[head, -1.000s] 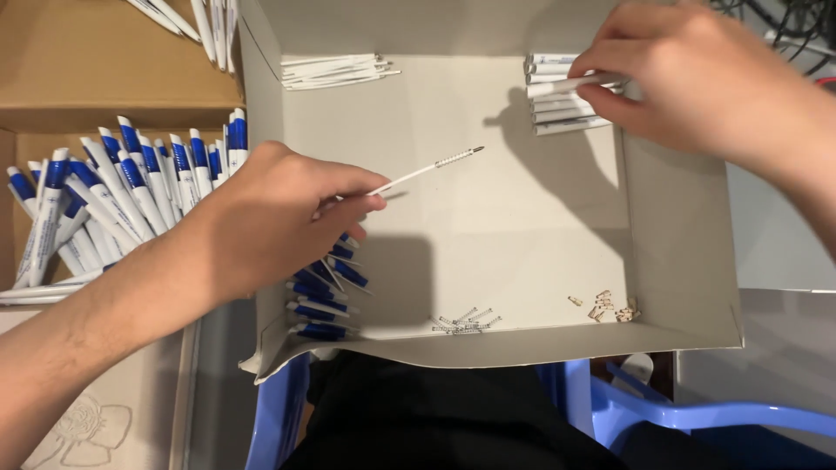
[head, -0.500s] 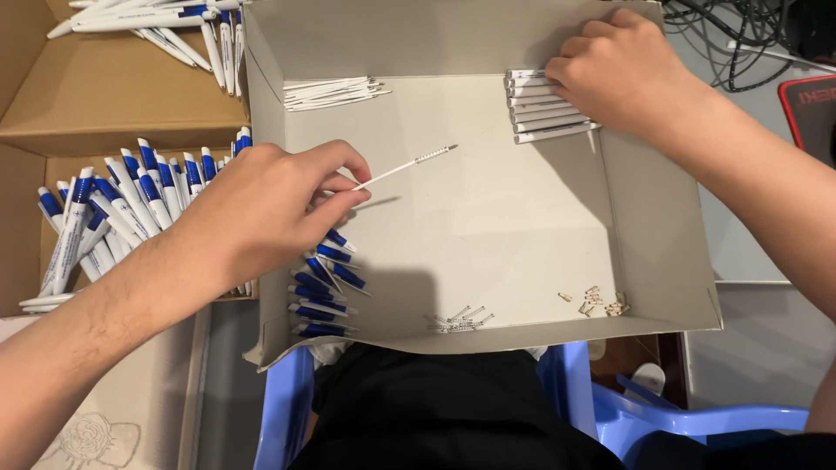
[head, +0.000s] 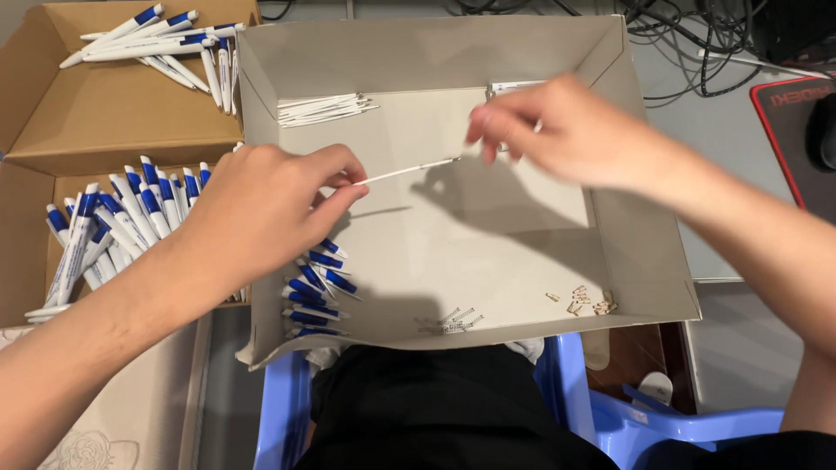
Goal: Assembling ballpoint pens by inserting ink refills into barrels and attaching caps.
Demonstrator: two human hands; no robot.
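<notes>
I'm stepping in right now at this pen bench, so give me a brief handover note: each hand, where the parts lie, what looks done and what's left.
Left hand: pinches a thin white refill, tip pointing right.
Right hand: blurred over the tray's far right; whether it holds anything is unclear.
Grey tray: white tubes at the far wall, blue-white pen pieces near left, springs and small bits at the near edge.
Done: blue-and-white pens fill the cardboard boxes on the left.
Left: the loose parts in the tray.

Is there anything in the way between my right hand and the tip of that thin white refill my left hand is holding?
Nothing visible. The right hand hangs just beyond the tip of the refill that the left hand pinches.
</notes>
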